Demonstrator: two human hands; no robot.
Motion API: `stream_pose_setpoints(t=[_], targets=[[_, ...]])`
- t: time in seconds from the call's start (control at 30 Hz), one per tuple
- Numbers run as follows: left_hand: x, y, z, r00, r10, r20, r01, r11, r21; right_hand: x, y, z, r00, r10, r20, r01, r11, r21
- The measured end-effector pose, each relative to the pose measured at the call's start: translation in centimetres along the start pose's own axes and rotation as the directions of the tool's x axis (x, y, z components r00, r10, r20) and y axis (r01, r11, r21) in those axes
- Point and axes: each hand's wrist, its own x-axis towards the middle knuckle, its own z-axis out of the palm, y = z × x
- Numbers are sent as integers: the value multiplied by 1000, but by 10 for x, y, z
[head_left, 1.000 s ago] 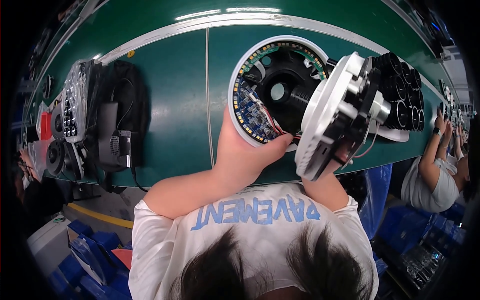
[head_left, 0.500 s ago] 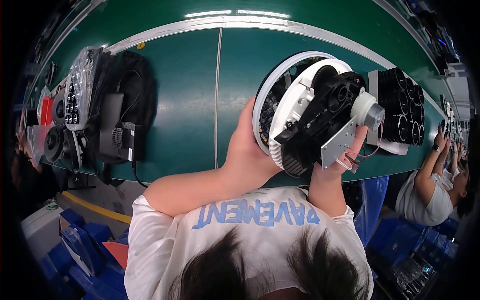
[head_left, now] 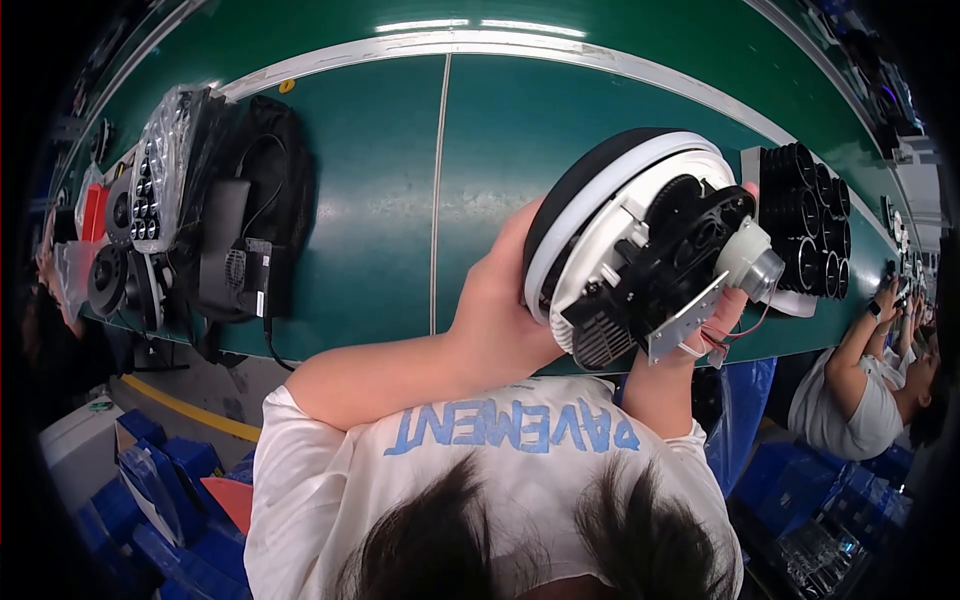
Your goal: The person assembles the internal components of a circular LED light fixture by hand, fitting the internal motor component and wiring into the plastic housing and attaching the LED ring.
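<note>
Both hands hold up a round device above the bench. My left hand (head_left: 505, 295) grips its left side, at a black round housing (head_left: 575, 190) with a pale ring (head_left: 640, 158) round its rim; the fingertips are hidden behind it. My right hand (head_left: 715, 322) is closed round the lower right of the white-and-black mechanism (head_left: 690, 230), largely covered by it. This mechanism carries gears, a motor (head_left: 752, 262) with a silvery end, a flat metal plate (head_left: 688, 318) and thin red and white wires (head_left: 722, 345). Mechanism and housing sit tilted together, with a narrow dark gap between them.
On the right, several black cylindrical rings (head_left: 800, 220) stand in a white tray (head_left: 795, 305). A black bag (head_left: 275, 200), a dark power adapter (head_left: 225, 240) and plastic-wrapped parts (head_left: 165, 190) lie at the left of the green bench (head_left: 380, 200). Another person (head_left: 850, 390) works at far right.
The device has tipped and moved slightly down and right. The housing's black outside now shows, and the circuit board seen inside it earlier is hidden as the gap has narrowed.
</note>
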Motion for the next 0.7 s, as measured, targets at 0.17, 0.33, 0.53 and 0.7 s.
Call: stream_pose_setpoints(t=[0.17, 0.33, 0.53, 0.7], targets=[[2, -2, -5, 998, 50, 48, -55, 993, 103, -6, -6, 13, 1000, 23, -8, -20, 975, 222], [8, 6, -5, 968, 67, 240, -82, 995, 54, -6, 4, -1, 1000, 16, -10, -14, 975, 221], [4, 7, -4, 952, -81, 294, 123, 984, -126, -5, 1, 4, 1000, -28, -4, 28, 984, 173], [6, 11, -5, 958, -45, 283, 72, 994, -87, -3, 6, -2, 985, -154, 78, 140, 977, 160]])
